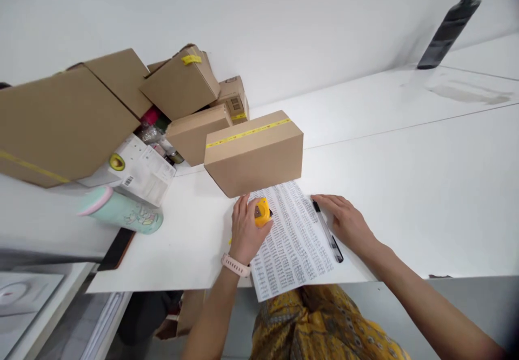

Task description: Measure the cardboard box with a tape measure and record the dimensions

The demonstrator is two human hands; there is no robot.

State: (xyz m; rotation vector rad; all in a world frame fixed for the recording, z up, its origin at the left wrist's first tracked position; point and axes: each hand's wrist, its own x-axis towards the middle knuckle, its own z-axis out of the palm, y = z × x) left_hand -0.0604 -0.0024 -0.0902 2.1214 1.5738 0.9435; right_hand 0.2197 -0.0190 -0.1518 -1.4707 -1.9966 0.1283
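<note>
In my left hand, fingers wrapped round it, is a yellow tape measure, held over the left part of a paper sheet covered in rows of small writing. My right hand lies on the table to the right of the sheet, fingers stretched out and holding nothing. Just left of it a black-capped pen rests on the paper's right side; whether the fingertips touch its cap I cannot tell. A closed cardboard box with yellow tape along its top stands directly behind the sheet.
Several more cardboard boxes are piled at the back left. A mint-green tumbler and a white box with an avocado picture are on the left. A dark bottle stands at the far right of the white table.
</note>
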